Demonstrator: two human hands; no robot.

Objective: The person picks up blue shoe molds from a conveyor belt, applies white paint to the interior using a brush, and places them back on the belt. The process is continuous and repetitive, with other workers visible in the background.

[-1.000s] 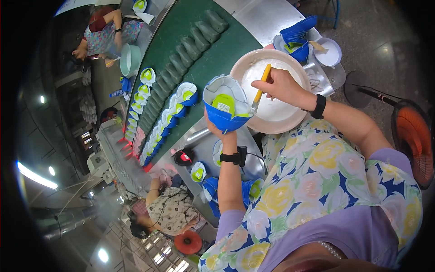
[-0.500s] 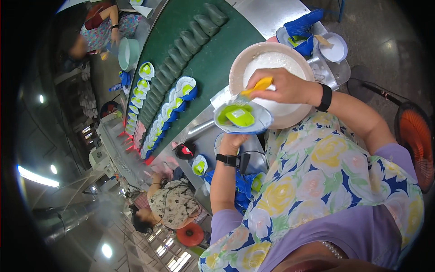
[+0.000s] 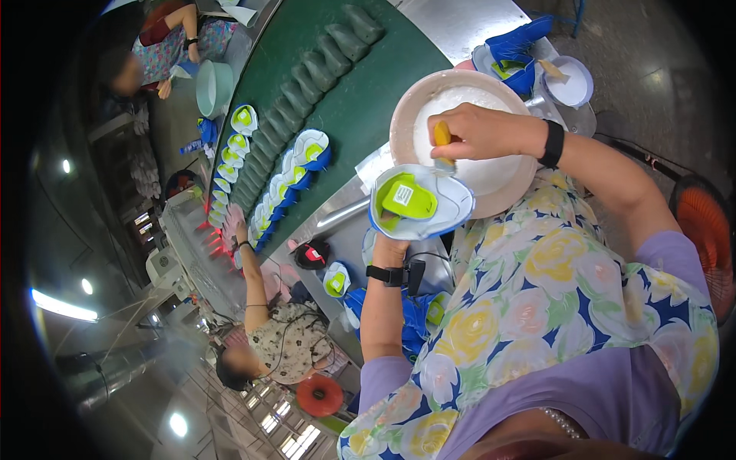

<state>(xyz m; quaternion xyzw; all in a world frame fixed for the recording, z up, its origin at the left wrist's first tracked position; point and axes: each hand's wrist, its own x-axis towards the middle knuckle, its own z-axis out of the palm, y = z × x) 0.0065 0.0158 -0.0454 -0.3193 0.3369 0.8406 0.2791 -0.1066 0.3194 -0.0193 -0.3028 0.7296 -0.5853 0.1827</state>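
- The left hand [image 3: 389, 250] is holding a blue-and-white shoe [image 3: 420, 202] from below, opening up, with the green insole [image 3: 409, 198] facing the camera; the fingers are mostly hidden under the shoe, so the exact hold cannot be told.
- The right hand [image 3: 477, 132] is closing around the yellow handle of a brush [image 3: 442, 140]; the brush end is resting at the shoe's rim, just beside the insole.
- The shoe is sitting in the air over the near edge of the round basin [image 3: 464, 138], which is holding a white liquid — probably glue, judging by the setup.
- Risk: the shoe is being carried by one hand only, from beneath. Any sideways push from the brush could be tipping it toward the basin.
- Risk: an overloaded brush could be dripping white liquid onto the insole or the blue outer side, where it would be showing as a stain.
- Risk: the right forearm is crossing low over the basin — the black wristband [image 3: 553, 143] is hanging close to the rim and could be catching the liquid.
- Risk: the basin is standing near the table edge, close to the person's body; a bump from the elbow could be shifting it.
- Finished shoes are lying in rows on the green belt [image 3: 368, 100], well apart from the hands; a co-worker [image 3: 284, 345] is reaching toward that belt further along, so no clash is looking likely there.
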